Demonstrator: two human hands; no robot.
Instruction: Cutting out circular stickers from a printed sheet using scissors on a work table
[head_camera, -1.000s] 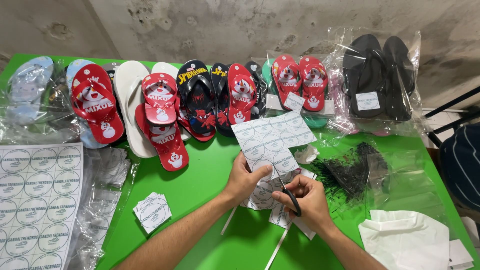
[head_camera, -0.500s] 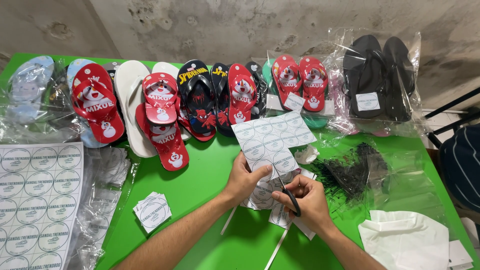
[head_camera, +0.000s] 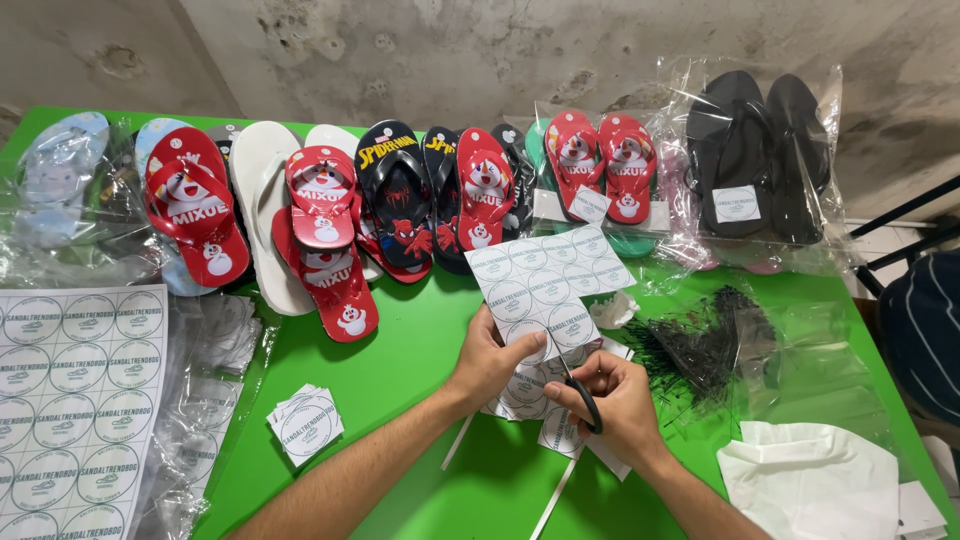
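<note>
Left hand: the left hand (head_camera: 487, 358) was closed on the lower edge of a sheet of round labels (head_camera: 545, 287), thumb on top, so that the sheet was held up tilted above the table.
Right hand: the right hand (head_camera: 612, 402) was wrapped around a pair of scissors (head_camera: 578, 392), fingers through the black handles (the blades ran up under the sheet's lower edge and were mostly hidden).
Label sheet: it was held just in front of the row of sandals, over the middle of the green table (head_camera: 420, 350).
Cut pieces: loose cut labels (head_camera: 555, 435) were lying under both hands, and thin white strips (head_camera: 553, 495) lay near the wrists.
Label stack: a small stack of cut square labels (head_camera: 305, 422) was set well to the left of the hands.
Far left: a full uncut label sheet (head_camera: 75, 400) was laid at the table's left edge, beside crumpled clear bags (head_camera: 205, 400).
Back row: red printed flip-flops (head_camera: 325, 235) and a bagged black pair (head_camera: 755, 150) were lined up along the wall.
Right side: a heap of black plastic ties (head_camera: 700, 345) lay near the right hand, with white folded bags (head_camera: 810, 480) nearer the corner.
</note>
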